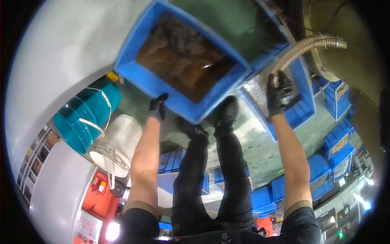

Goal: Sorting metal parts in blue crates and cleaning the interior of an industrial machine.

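My left hand [157, 107], in a dark glove, grips the near rim of a blue plastic bin [142, 77], with the thumb over the edge. Murky brown liquid [191, 61] lies in that bin, with greyish shapes in it that I cannot make out. My right hand [279, 91], also gloved, is closed round the lower end of a clear ribbed hose [300, 51]. The hose end is over a second blue bin [306, 87], to the right of the first. Pale, glinting contents show in this bin beneath the hand, too blurred to name.
To the left are a teal bucket [73, 126] and a white bucket [122, 134], both tipped over. A large rounded pale surface [69, 49] rises at the upper left. Several blue bins [339, 136] with small pieces line the right side. My shoes [227, 110] are close to the first bin.
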A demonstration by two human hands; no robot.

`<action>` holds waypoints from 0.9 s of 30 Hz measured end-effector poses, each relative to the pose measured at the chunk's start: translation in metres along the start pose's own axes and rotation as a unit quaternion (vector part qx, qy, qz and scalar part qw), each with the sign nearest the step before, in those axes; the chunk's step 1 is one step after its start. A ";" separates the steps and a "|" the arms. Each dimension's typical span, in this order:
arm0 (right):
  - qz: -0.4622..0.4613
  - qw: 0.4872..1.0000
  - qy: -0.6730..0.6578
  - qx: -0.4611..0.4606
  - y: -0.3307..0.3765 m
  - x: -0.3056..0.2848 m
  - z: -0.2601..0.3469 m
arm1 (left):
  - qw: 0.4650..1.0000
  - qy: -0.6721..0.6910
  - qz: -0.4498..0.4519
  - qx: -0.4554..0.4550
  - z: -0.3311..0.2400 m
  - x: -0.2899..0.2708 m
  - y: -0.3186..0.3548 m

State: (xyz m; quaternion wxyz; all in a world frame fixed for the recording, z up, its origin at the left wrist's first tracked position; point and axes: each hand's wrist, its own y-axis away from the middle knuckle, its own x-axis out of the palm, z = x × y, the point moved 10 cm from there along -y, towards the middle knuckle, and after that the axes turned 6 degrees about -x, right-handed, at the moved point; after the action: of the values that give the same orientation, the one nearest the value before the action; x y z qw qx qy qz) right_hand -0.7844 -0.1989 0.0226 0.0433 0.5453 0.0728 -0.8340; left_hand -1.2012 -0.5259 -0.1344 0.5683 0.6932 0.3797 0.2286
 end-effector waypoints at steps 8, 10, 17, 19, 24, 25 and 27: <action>0.278 0.855 -0.222 0.379 0.041 0.153 -0.031 | 0.999 0.050 -0.007 -0.009 0.045 -0.101 0.015; 0.145 0.942 -0.142 0.266 0.017 0.149 -0.071 | 0.999 0.000 -0.021 -0.033 0.054 -0.103 0.004; 0.221 0.941 -0.108 0.233 -0.037 0.194 0.038 | 0.998 0.020 -0.016 -0.056 0.065 -0.149 0.000; 0.199 0.945 -0.132 0.223 -0.072 0.214 0.035 | 0.997 -0.008 -0.006 -0.073 0.067 -0.130 -0.008; 0.228 0.895 -0.336 0.186 -0.126 0.243 0.161 | 0.999 0.011 -0.015 -0.031 0.063 -0.138 0.003; 0.222 0.899 -0.330 0.187 -0.143 0.228 0.160 | 0.999 0.010 -0.005 -0.033 0.063 -0.129 -0.002; 0.198 0.925 -0.324 0.001 -0.175 0.200 0.178 | 0.999 0.015 0.015 -0.039 0.069 -0.117 -0.011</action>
State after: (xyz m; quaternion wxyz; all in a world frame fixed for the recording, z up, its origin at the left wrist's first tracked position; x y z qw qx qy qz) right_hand -1.0519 -0.0548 -0.0772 0.2281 0.2492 -0.0560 -0.9395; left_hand -1.2236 -0.6594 -0.1486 0.5854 0.6728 0.3684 0.2626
